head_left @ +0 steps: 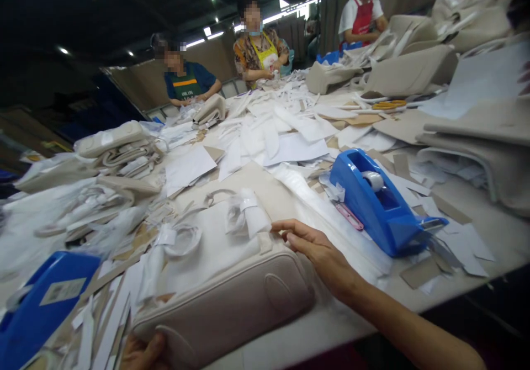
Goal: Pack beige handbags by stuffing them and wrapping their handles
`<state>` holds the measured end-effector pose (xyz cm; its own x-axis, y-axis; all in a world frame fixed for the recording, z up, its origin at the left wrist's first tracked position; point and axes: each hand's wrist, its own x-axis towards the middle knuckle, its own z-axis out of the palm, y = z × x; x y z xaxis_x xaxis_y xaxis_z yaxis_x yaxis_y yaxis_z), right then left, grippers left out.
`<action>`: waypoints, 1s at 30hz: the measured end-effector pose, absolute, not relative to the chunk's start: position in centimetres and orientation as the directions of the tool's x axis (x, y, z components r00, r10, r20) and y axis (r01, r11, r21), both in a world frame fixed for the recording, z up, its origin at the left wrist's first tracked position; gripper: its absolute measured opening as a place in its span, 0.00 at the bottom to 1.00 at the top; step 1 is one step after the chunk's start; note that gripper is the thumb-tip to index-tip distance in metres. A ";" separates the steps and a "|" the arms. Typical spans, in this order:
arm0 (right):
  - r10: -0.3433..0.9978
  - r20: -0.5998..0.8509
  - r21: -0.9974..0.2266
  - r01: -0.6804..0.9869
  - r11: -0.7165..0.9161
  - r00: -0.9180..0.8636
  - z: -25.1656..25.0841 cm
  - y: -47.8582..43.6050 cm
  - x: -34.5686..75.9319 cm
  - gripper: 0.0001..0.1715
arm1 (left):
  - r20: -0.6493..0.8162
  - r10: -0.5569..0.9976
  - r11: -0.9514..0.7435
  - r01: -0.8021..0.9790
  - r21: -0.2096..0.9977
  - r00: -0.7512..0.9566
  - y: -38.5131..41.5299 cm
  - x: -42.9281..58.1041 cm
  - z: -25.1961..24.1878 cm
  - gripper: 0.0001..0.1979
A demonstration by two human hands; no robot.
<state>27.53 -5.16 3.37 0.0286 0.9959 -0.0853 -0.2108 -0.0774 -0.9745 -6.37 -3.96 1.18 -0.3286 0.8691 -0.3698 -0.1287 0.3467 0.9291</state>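
Note:
A beige handbag (232, 309) lies on its side at the table's front edge, its long panel facing me. At its lower left corner, my left hand (144, 350) grips the edge, thumb on the panel, partly cut off by the frame. My right hand (317, 254) holds the bag's upper right end, index finger reaching toward a white-wrapped bundle. On top of the bag lie white wrapping and two wrapped strap pieces: a coiled strap (185, 241) at left and a strap bundle (248, 213) at right.
Blue tape dispensers stand at right (372, 210) and left (49, 304). A pink cutter (350, 216) lies beside the right one. Paper sheets (190, 165), scraps and plastic cover the table. Bags are piled left (120, 149) and right (414, 72). Three people work across the table.

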 end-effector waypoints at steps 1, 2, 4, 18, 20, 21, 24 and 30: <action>0.996 -0.083 -0.971 -0.223 -0.088 -0.033 4.0 -5.4 27.7 0.20 | -0.378 0.873 0.344 -0.160 0.925 -0.308 -4.0 -6.3 1.2 0.45; 0.992 -0.070 -0.967 -0.236 -0.093 -0.105 4.6 -5.6 27.9 0.23 | -0.382 0.879 0.341 -0.183 0.922 -0.284 -4.0 -6.2 1.3 0.42; 0.968 -0.035 -0.960 -0.260 -0.102 -0.250 5.7 -5.6 28.0 0.27 | -0.382 0.894 0.337 -0.211 0.918 -0.234 -4.2 -6.0 1.5 0.39; 0.929 -0.369 -0.922 -0.126 -0.365 0.008 5.3 -5.0 24.9 0.31 | -0.251 0.965 0.220 -0.278 0.935 -0.079 -4.3 -4.4 2.0 0.24; 0.921 -0.387 -0.919 -0.095 -0.383 0.034 4.7 -4.9 24.9 0.28 | -0.263 0.962 0.237 -0.262 0.936 -0.069 -4.3 -3.9 2.2 0.19; 0.918 -0.394 -0.918 -0.077 -0.390 0.050 4.6 -4.8 24.9 0.27 | -0.271 0.960 0.246 -0.251 0.936 -0.071 -4.3 -3.7 2.3 0.18; 0.909 -0.403 -0.915 -0.017 -0.403 0.106 4.3 -4.6 24.6 0.26 | -0.290 0.947 0.263 -0.184 0.947 -0.138 -4.2 -3.4 2.3 0.20; 0.893 -0.381 -0.910 0.072 -0.408 0.238 3.7 -3.9 23.7 0.28 | -0.171 0.947 0.214 0.136 0.967 -0.273 -3.2 -3.7 1.1 0.21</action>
